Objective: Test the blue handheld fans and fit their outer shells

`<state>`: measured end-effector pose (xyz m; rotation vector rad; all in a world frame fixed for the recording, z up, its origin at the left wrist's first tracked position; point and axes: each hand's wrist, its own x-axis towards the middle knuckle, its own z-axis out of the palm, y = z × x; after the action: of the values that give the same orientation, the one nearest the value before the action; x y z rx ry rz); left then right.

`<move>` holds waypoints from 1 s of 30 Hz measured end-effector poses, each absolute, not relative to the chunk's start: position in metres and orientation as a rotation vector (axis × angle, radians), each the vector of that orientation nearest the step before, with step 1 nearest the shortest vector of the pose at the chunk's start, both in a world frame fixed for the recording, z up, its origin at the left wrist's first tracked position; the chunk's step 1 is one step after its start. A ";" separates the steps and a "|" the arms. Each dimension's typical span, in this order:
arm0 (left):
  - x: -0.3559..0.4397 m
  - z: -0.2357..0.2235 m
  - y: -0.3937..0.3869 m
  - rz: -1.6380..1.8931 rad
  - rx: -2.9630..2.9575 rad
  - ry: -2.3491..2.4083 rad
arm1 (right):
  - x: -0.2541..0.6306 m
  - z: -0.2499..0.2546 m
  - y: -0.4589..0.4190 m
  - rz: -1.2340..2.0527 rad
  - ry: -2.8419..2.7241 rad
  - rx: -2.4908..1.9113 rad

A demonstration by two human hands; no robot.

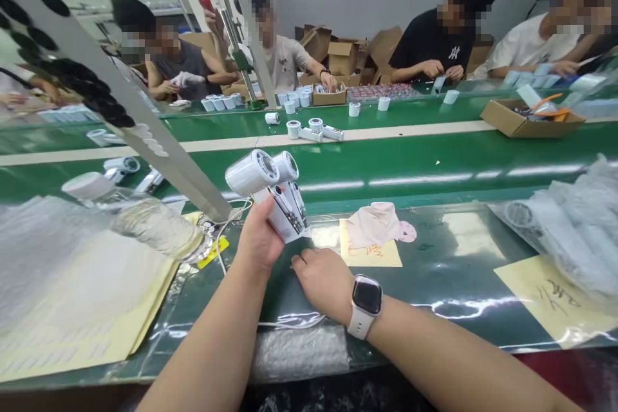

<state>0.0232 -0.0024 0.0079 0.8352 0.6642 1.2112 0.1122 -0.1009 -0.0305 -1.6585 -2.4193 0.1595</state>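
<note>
The left hand (258, 238) grips a white twin-barrelled plastic appliance (275, 196), which rises from the closed fingers toward one o'clock. The right hand (324, 284) lies empty and relaxed on the green mat (463, 325), just beside, with the appliance at its eleven o'clock.

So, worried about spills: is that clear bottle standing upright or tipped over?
Tipped over: the clear plastic bottle lies on its side, with its white cap pointing toward the far left.

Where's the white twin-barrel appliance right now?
In the head view, the white twin-barrel appliance is gripped in the left hand at centre, above the right hand and left of the pink cloth.
</note>
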 end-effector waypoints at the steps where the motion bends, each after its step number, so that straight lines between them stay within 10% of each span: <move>1: 0.024 0.008 -0.004 1.206 0.824 0.659 | 0.110 -0.031 -0.103 0.171 -2.423 -1.650; 14: 0.030 0.023 -0.021 1.163 0.958 0.692 | 0.100 -0.027 -0.112 0.407 -2.302 -1.625; 30: 0.029 0.011 -0.017 1.139 0.742 0.453 | 0.161 -0.022 -0.092 1.443 -1.498 -1.190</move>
<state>0.0287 -0.0171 0.0114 0.7421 0.4532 1.1393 0.1606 -0.0920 -0.0218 -1.1903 -1.4978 1.4434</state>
